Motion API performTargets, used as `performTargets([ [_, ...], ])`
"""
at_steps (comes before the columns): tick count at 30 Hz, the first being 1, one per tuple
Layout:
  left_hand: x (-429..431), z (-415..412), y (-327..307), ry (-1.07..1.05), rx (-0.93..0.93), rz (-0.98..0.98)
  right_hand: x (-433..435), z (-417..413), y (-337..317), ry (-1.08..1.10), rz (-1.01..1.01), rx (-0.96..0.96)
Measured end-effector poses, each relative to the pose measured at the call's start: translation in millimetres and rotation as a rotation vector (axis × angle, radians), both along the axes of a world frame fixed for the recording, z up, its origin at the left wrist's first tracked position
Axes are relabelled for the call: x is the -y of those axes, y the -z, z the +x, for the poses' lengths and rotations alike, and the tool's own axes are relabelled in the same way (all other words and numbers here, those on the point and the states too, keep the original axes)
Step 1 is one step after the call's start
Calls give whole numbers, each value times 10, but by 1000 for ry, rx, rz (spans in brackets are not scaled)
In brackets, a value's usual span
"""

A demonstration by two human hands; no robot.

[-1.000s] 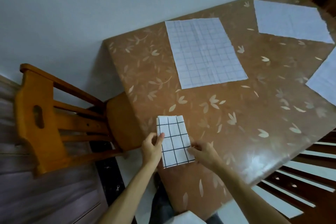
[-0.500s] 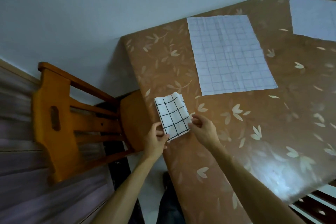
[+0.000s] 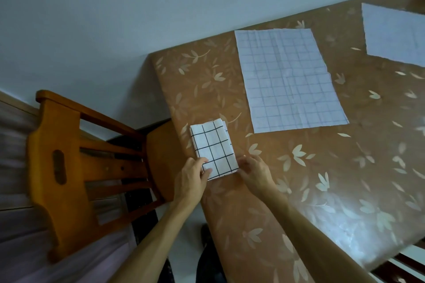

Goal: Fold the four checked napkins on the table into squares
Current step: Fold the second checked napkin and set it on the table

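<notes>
A folded checked napkin (image 3: 212, 147), white with bold black lines, lies by the left edge of the brown leaf-patterned table (image 3: 310, 190). My left hand (image 3: 190, 177) pinches its near-left corner, thumb on top. My right hand (image 3: 255, 172) holds the near-right corner with curled fingers. One unfolded checked napkin (image 3: 289, 80) lies flat further back on the table. Another flat napkin (image 3: 395, 34) is cut off by the right edge of the frame.
An orange wooden chair (image 3: 69, 167) stands tucked against the table's left side, close to the folded napkin. A pale wall runs behind the table. Slatted furniture shows at the bottom right corner.
Both hands have moved the folded napkin away from me along the table's left edge, lifting it on the way. It now lies flat, both hands still at its near corners.
</notes>
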State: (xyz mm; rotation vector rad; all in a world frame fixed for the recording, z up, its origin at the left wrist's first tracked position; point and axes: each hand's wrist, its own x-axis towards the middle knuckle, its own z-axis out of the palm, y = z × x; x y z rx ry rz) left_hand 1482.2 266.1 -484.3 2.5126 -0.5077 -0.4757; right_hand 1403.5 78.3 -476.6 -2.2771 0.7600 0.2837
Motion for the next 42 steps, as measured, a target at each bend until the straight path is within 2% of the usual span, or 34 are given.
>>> performTargets([
  [7, 648, 82, -84, 78, 10, -103, 522, -157, -109, 29, -85, 2],
  [15, 1734, 107, -61, -54, -118, -142, 1746, -150, -96, 296, -71, 36],
  [18, 2132, 157, -41, -111, -78, -71, 2198, -117, -49, 393, -51, 34],
  [24, 2557, 244, -40, -214, -21, 140, 2742, -115, 36, 397, -66, 81],
  [27, 2627, 307, -12, -265, 16, 161, 2960, -146, 64, 467, -82, 71],
  [31, 2693, 354, 54, -340, -66, 128, 3198, -143, 75, 569, -90, 9],
  [36, 2722, 347, 274, -413, -153, 182, 3322, -87, 121, 638, -60, 73],
  [39, 2818, 270, 92, -388, -251, 156, 3350, -18, 94, 712, 70, 87],
  [42, 2881, 230, 18, -409, -352, 51, 3339, 3, 65, 760, 196, 81],
])
